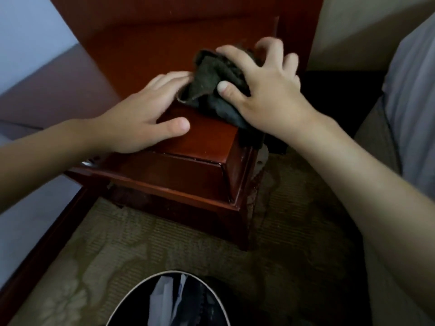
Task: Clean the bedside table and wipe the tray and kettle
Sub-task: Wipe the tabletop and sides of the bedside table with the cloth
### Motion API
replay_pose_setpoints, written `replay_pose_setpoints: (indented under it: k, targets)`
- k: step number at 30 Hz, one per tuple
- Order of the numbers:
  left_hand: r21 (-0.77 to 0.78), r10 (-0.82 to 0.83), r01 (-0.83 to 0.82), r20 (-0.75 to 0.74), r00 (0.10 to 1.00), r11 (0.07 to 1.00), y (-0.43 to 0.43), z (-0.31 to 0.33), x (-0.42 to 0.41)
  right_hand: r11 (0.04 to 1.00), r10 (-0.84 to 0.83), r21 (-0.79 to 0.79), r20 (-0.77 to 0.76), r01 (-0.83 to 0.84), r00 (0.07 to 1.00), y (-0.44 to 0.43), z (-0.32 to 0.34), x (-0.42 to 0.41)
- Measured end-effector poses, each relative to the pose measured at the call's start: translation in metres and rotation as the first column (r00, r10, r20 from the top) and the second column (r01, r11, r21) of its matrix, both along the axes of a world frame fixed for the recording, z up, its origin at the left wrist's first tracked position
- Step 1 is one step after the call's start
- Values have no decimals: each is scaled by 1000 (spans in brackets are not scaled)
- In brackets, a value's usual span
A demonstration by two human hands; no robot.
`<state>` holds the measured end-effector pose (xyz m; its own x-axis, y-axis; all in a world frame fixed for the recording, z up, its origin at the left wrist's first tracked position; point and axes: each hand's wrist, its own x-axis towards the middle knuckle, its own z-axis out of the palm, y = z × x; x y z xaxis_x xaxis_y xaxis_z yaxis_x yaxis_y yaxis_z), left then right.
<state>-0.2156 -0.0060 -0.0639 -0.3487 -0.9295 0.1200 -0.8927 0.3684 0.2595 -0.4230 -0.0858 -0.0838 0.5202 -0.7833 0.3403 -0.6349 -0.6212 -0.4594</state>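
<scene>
A round bin [131, 309] with a pale rim and a dark inside stood at the bottom edge of the view, on the floor in front of the table, and it held crumpled white and dark scraps [164, 295] too blurred to identify. Beyond it stood the bedside table [207, 142], of glossy reddish-brown wood with a stepped edge under its top. A bunched dark cloth [211, 74] lay on the top towards its right side, one fold hanging over the right edge. The right hand [263, 90] lay on the cloth with its fingers spread and curled into it and the thumb pressed on the near folds, so it was grasping the cloth. The left hand [143, 114] lay flat and released on the bare wood just left of the cloth, its fingers straight, their tips touching the cloth's edge. A patterned olive carpet [164, 243] covered the floor. A white bed sheet [30, 220] and a red-brown bed rail [47, 243] ran along the left, a matching wooden panel [164, 10] rose behind the table, and striped grey fabric [412, 90] filled the right under a cream wall [364, 31].
</scene>
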Motion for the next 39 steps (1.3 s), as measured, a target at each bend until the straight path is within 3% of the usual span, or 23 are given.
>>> replay_pose_setpoints:
  k: [2, 4, 9, 11, 14, 18, 23, 26, 29, 34, 36, 39]
  targets:
    - [-8, -8, 8, 0, 1000, 1000, 0, 0, -12, 969, 94, 226, 41, -101, 995, 7, 8, -1]
    - [7, -44, 44, -6, 999, 999, 1, 2, -16, 932, 154, 316, 102, -179, 983, 8, 10, 1]
    - [51, -79, 79, 8, 997, 996, 9, 10, -7, 895, 351, 202, 231, -398, 907, -14, 14, -22]
    - [68, -64, 62, 24, 998, 996, 9, 11, -3, 850, 401, 164, 413, -500, 818, -25, 5, -40]
    - [54, -95, 91, 64, 993, 994, 2, 13, -6, 780, 328, 164, 715, -604, 617, -18, -30, -52]
    - [68, -145, 139, 99, 984, 988, -10, 13, -21, 756, 277, 189, 775, -627, 569, 6, -72, -34]
    - [166, -167, 128, 245, 955, 978, -17, 5, -18, 851, 226, 103, 813, -515, 537, 22, -75, -13]
    - [212, -183, 130, 258, 949, 969, -17, 3, -17, 935, 204, 12, 800, -356, 564, 30, -100, -9]
    - [217, -202, 147, 258, 945, 965, -16, 4, -16, 959, 151, 37, 775, -282, 614, 33, -132, -12]
    - [213, -193, 149, 203, 960, 966, -16, 0, -17, 919, 105, 91, 881, -383, 461, 64, -109, -4]
    - [200, -188, 149, 192, 963, 968, -16, 0, -18, 964, 77, 64, 860, -257, 505, 78, -111, 1]
    - [195, -184, 146, 195, 963, 970, -16, 1, -20, 980, 86, 31, 828, -198, 554, 80, -135, 3]
